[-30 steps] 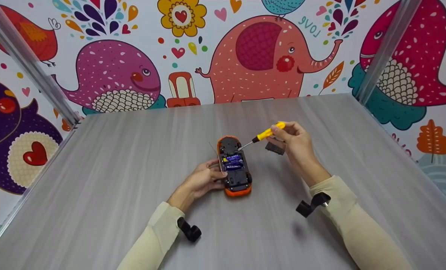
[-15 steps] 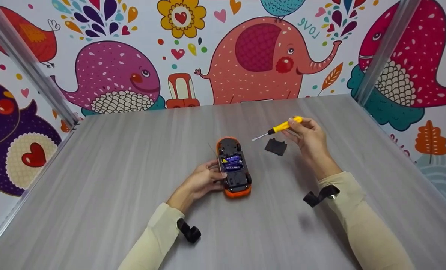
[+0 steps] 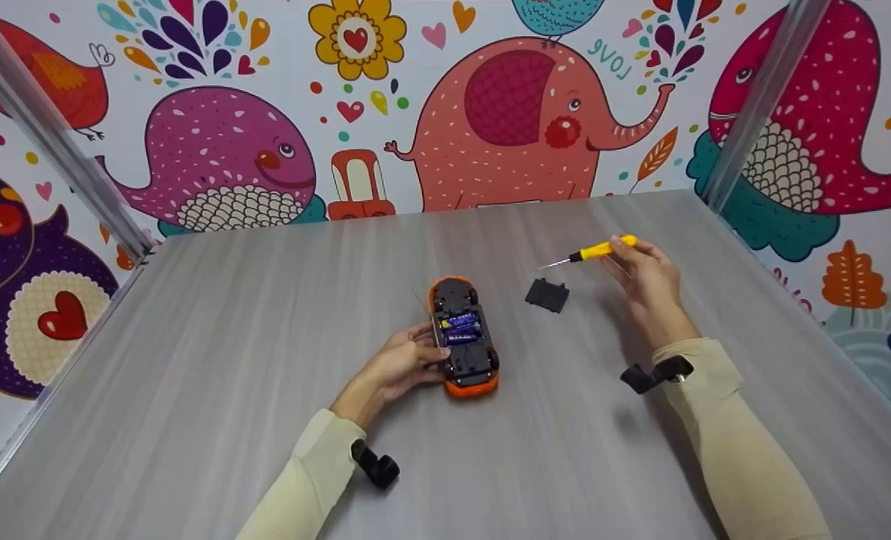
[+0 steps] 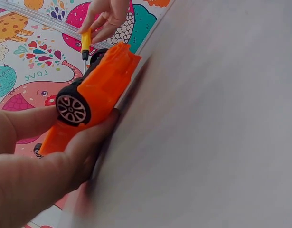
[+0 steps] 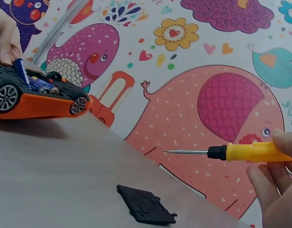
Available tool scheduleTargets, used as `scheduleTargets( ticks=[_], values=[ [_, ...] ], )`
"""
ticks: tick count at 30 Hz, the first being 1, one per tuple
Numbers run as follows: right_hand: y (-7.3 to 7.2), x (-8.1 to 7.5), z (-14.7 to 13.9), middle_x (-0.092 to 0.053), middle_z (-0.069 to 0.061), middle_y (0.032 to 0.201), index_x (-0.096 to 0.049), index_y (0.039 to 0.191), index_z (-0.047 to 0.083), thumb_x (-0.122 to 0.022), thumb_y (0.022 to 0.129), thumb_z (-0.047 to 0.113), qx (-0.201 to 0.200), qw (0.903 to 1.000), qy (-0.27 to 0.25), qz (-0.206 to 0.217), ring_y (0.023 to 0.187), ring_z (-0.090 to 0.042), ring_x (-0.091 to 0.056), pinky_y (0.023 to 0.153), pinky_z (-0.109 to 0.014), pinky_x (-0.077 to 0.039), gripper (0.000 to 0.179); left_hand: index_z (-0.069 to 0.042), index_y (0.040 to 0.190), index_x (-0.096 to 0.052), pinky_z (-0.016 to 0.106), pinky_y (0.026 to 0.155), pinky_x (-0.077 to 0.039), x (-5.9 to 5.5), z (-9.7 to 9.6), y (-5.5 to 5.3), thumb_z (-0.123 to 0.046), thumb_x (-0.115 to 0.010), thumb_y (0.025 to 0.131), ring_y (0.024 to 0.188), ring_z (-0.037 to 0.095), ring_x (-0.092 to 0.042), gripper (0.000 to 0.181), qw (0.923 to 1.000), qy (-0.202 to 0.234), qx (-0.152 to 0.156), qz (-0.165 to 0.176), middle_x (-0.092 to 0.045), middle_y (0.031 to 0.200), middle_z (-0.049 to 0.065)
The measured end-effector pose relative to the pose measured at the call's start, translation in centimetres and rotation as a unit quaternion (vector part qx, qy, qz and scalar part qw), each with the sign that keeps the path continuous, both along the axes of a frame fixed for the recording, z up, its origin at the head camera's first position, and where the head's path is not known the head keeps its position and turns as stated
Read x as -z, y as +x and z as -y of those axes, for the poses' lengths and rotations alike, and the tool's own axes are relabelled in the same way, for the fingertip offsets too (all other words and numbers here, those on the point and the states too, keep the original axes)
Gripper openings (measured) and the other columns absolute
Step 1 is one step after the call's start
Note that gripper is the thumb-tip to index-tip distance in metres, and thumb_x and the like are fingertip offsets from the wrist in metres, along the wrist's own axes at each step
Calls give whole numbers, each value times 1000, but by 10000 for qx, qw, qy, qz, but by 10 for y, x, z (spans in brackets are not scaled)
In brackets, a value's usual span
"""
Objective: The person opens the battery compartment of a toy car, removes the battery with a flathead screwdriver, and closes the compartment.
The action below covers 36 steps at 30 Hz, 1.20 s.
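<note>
Two hands over one grey wood-grain tabletop [image 3: 265,337]. At left, a left hand [image 3: 408,356] gripping an upturned orange toy car [image 3: 471,361] by its side, thumb over the edge of the black underside; impossible to tell from these views whether touching the tabletop or just above it. At the car's left flank, a thin, wire-like antenna [image 3: 418,301], probably easy to bend under any shift of that grip. Inside the uncovered bay in the underside, blue batteries [image 3: 460,327], with one apparently raised at a slant in the right wrist view: perhaps not fully seated, and liable to pop or tumble out in case of a tilt or a slackening hold. To the right of the car, apart from it, a black battery cover [image 3: 547,295] lying loose, with small tabs along its far edge; thin and light-looking, so likely to skid away at a brush from wrist or tool, with snapped tabs as a worse result of rough handling. Near the cover, in the air, a yellow-handled screwdriver [image 3: 599,250], with its slim metal tip leftward. Farthest right, a right hand [image 3: 648,277] pinching the handle: possibly too light a hold, risking a dropped tool or, on a hasty swing leftward, a scratched battery or jabbed fingers opposite.
</note>
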State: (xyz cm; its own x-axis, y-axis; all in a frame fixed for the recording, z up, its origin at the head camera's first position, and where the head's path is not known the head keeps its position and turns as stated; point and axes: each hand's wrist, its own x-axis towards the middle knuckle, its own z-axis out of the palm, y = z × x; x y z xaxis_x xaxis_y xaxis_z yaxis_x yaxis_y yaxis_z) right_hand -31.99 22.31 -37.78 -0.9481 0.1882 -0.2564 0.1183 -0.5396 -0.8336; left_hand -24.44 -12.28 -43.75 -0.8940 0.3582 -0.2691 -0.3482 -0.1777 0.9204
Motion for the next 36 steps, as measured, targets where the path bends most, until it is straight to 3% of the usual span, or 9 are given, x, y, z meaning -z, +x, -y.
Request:
scheduleTargets(
  ticks=[10, 19, 22, 24, 26, 29, 32, 36],
  values=[
    [-8, 9, -25, -63, -1, 123, -68, 111, 14, -81, 81, 7, 203, 9961, -776, 361, 104, -15, -66, 99, -29, -53, 34, 6, 155, -19, 60, 108, -43, -2, 0, 0, 8, -51, 92, 123, 31, -58, 70, 10000, -28, 7, 22, -40, 151, 31],
    [-14, 20, -45, -57, -1, 133, -70, 107, 13, -74, 86, 1, 351, 9909, -1204, 482, 107, -13, -64, 98, -26, -53, 25, 5, 155, -20, 60, 110, -42, -5, -2, -1, 9, -51, 92, 126, 33, -57, 70, 10000, 15, -39, 56, -41, 151, 30],
    [-14, 24, -47, -54, 0, 136, -69, 110, 15, -73, 87, 1, 372, 9907, -1215, 491, 112, -13, -61, 100, -26, -52, 27, 5, 155, -19, 59, 109, -43, -5, -1, -1, 9, -51, 92, 127, 34, -57, 70, 10000, 0, -33, 63, -40, 151, 30],
    [-15, 26, -48, -55, 0, 133, -64, 123, 15, -72, 88, 0, 442, 9907, -1188, 487, 115, -13, -58, 102, -26, -50, 39, 5, 155, -19, 57, 107, -46, -4, -1, 0, 8, -51, 93, 124, 31, -58, 70, 10000, -20, -9, 47, -40, 152, 30],
    [-17, 28, -48, -56, 0, 129, -62, 126, 15, -71, 88, -1, 566, 9898, -1196, 534, 117, -13, -58, 102, -26, -50, 42, 5, 155, -20, 56, 105, -48, -3, 0, 0, 8, -51, 93, 122, 29, -59, 69, 10000, -38, 6, 36, -40, 152, 29],
    [-18, 31, -49, -57, -1, 121, -61, 123, 14, -69, 90, -2, 715, 9895, -1121, 574, 116, -13, -58, 102, -26, -50, 38, 4, 154, -21, 54, 103, -50, -3, 0, 1, 7, -51, 93, 120, 27, -60, 69, 10000, -55, 49, 19, -40, 152, 28],
    [-17, 33, -52, -58, -1, 119, -64, 106, 13, -68, 91, -1, 742, 9893, -1060, 677, 114, -12, -59, 100, -25, -51, 21, 4, 155, -21, 56, 105, -48, -3, 0, 2, 7, -51, 93, 122, 29, -59, 69, 10000, -65, 45, 36, -40, 153, 28],
    [-17, 36, -56, -59, 1, 119, -63, 110, 13, -68, 91, 0, 747, 9879, -1039, 880, 114, -11, -58, 101, -24, -51, 24, 4, 155, -21, 57, 107, -46, -3, -1, 2, 7, -51, 93, 124, 30, -58, 69, 10000, -46, 70, 37, -40, 153, 28]
  ],
)
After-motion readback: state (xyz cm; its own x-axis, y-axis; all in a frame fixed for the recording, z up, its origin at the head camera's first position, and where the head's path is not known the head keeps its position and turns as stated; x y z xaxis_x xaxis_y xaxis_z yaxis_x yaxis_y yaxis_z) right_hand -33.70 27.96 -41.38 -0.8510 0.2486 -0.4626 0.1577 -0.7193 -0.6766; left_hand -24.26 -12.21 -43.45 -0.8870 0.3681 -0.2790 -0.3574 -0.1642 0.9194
